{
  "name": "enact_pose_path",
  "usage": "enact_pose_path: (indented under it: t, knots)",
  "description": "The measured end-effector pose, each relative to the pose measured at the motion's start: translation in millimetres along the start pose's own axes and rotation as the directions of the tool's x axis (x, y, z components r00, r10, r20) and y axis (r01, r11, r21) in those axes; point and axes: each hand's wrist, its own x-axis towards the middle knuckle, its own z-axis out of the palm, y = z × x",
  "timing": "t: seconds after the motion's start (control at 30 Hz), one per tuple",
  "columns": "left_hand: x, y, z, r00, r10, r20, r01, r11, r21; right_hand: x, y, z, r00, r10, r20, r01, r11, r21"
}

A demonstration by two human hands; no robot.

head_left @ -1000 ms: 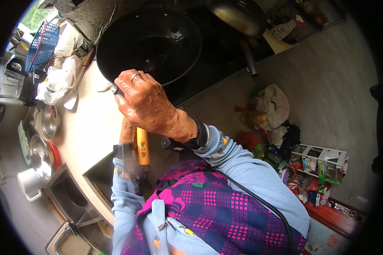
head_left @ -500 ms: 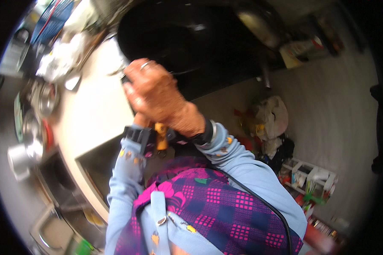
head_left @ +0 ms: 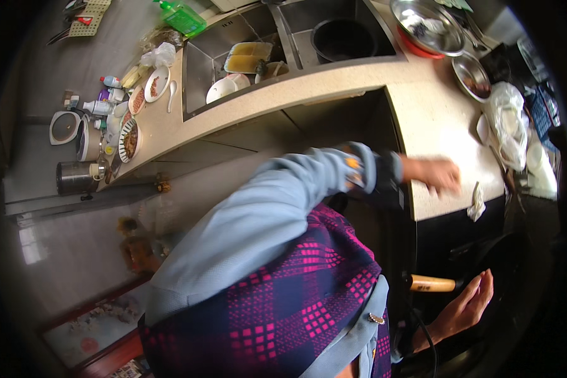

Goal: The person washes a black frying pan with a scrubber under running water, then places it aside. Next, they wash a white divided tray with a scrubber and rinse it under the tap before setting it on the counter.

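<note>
My left hand (head_left: pixel 436 175) hangs over the pale countertop (head_left: pixel 435 135), its fingers smeared by motion. A crumpled white cloth or tissue (head_left: pixel 477 203) lies near it at the counter's edge. Lower right, my right hand (head_left: pixel 466 310) is open, fingers stretched out and held close together, with nothing seen in it. Just beside its fingers is a dark wok (head_left: pixel 513 252), largely lost in shadow. A light wooden handle (head_left: pixel 431 283) points from the wok toward my body, apart from the hand.
A double steel sink holds a black basin (head_left: pixel 344 41), a white bowl (head_left: pixel 221 90) and a yellowish tray (head_left: pixel 249 58). Metal bowls (head_left: pixel 428 26) and a clear plastic bag (head_left: pixel 507 120) crowd the far right counter. Plates of food (head_left: pixel 130 140) and bottles stand at left.
The view has swung left, bringing the sink and left counter into sight. My hands, together in front of the wok before, are now apart.
</note>
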Motion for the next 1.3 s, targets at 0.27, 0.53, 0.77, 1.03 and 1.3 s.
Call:
enact_pose_path:
  t: [0.27,0.53,0.77,1.03,1.3]
  knots:
    - [-248.3,-35.6,-351.0,0.413,-0.046,-0.910,0.060,0.998,-0.023,-14.4,-89.7,53.8,0.988,-0.118,0.098,0.129,0.984,-0.124]
    - [-308.1,-56.2,-494.4,0.340,0.032,-0.940,-0.191,0.981,-0.036,-13.0,-198.1,124.3,0.954,-0.222,0.202,0.261,0.946,-0.190]
    - [-283.7,-94.1,-576.1,0.204,0.301,-0.932,-0.518,0.840,0.158,-24.0,-234.9,133.4,0.971,-0.159,0.180,0.202,0.945,-0.256]
    - [-312.6,-159.8,-677.4,0.457,0.302,-0.837,-0.112,0.953,0.283,-64.7,-194.9,77.7,0.999,0.000,0.047,0.022,0.890,-0.456]
    - [-286.9,-137.0,-706.7,0.593,-0.100,-0.799,-0.516,0.714,-0.473,-140.4,-107.1,0.4,0.922,0.271,-0.277,-0.377,0.795,-0.476]
